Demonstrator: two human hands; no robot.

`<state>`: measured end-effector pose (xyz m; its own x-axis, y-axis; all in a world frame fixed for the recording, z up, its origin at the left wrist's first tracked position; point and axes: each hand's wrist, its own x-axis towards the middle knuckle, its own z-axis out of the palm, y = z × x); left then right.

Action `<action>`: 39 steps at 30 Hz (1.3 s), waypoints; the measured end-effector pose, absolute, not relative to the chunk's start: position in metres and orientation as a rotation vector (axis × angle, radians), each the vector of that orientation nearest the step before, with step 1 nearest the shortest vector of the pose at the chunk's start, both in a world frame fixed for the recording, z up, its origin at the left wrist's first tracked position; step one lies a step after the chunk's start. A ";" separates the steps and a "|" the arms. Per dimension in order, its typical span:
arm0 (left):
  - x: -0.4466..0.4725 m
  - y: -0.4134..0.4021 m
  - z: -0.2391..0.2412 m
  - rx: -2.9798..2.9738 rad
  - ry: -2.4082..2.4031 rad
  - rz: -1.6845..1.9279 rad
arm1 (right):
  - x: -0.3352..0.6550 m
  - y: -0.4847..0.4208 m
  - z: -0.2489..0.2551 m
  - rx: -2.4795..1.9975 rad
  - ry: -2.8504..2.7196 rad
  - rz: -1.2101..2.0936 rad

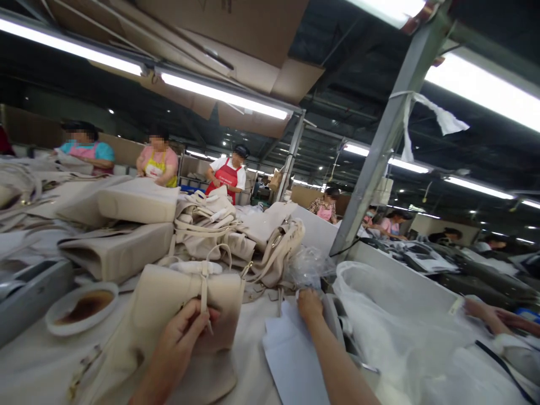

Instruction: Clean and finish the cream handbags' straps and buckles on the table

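A beige handbag stands upright on the cloth-covered table. My left hand is at its front, thumb and fingers pinched round the narrow strap that hangs down over the flap. A white wrapped handle part lies across the bag's top. Farther right, my right hand is curled at the far end of some white paper sheets, beside a grey box and crumpled clear plastic. Its fingertips are hidden, so what it grips cannot be made out.
More beige bags and straps are heaped behind. A white dish of brown liquid sits at left beside a grey case. Clear plastic bags fill the right, where another person's hands are. A metal post rises behind.
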<state>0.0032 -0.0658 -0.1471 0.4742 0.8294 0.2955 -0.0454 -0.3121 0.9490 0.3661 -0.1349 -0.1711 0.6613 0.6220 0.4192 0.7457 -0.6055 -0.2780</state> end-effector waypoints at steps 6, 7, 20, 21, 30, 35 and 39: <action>0.001 -0.063 -0.147 1.617 0.632 0.968 | 0.329 -0.177 -0.174 -2.459 -1.305 -0.484; 0.001 -0.062 -0.147 1.611 0.622 0.965 | 0.317 -0.192 -0.184 -2.445 -1.375 -0.492; -0.002 -0.072 -0.138 1.476 0.563 0.917 | 0.272 -0.265 -0.261 -2.304 -1.571 -0.823; -0.004 -0.072 -0.137 1.437 0.556 0.889 | 0.273 -0.265 -0.255 -2.266 -1.572 -0.837; -0.010 -0.076 -0.130 1.292 0.511 0.686 | 0.229 -0.213 -0.203 -1.821 -1.402 -1.200; -0.004 -0.086 -0.127 1.246 0.373 0.725 | 0.169 -0.170 -0.194 -1.616 -1.355 -1.191; 0.001 -0.088 -0.125 1.259 0.476 0.861 | 0.149 -0.157 -0.206 -1.486 -1.294 -0.926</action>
<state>0.0015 -0.0875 -0.1251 0.6107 0.7797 0.1385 -0.2975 0.0637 0.9526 0.1487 -0.1565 -0.2056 0.1618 0.2873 0.9441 0.9863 -0.0154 -0.1644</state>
